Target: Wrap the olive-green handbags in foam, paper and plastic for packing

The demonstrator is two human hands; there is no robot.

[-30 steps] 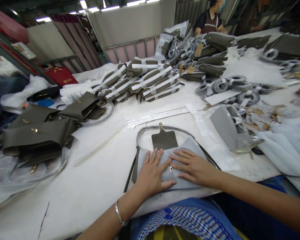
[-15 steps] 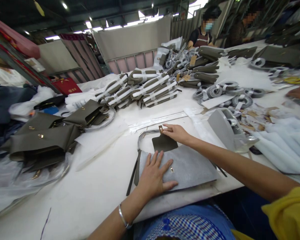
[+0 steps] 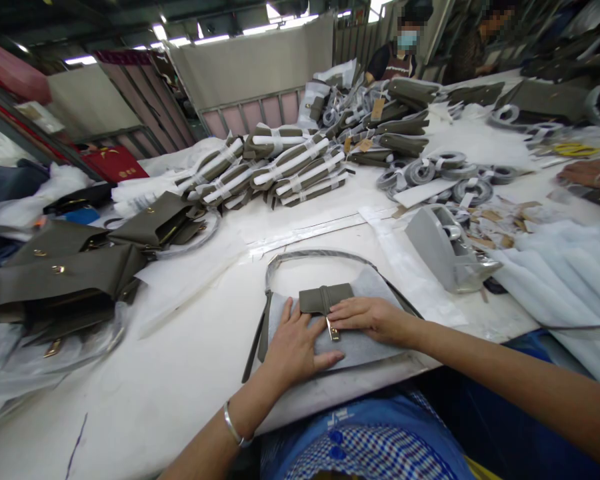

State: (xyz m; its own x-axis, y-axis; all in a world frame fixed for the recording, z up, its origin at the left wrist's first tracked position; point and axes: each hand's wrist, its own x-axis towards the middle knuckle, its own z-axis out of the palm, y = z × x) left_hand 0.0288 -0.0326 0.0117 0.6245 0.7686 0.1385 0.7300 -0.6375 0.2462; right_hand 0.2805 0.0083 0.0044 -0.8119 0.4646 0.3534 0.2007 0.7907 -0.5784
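Note:
A dark olive handbag [image 3: 360,353] wrapped in pale grey sheeting lies flat in front of me, its wrapped handle [image 3: 325,254] arched out on the far side. Its olive flap [image 3: 307,301] is folded over the near face, with a strap and a gold metal clasp [image 3: 333,331] pointing toward me. My left hand [image 3: 296,347] is open and flat on the bag, left of the clasp, fingers spread. My right hand [image 3: 373,320] lies across the flap from the right, fingers stretched out and fingertips touching the strap just above the clasp; its thumb is hidden.
Olive bags [image 3: 65,280] stand at the left on clear plastic. Wrapped bundles [image 3: 290,163] are piled at the back, beside coiled grey handles [image 3: 473,190]. A grey dispenser-like object [image 3: 435,247] and white foam sheets [image 3: 570,267] are to the right. A masked person [image 3: 397,60] is across the table.
My right hand has brought the flap and its gold clasp toward me, down over the bag's face. My left hand stays on the bag. The view has shifted slightly.

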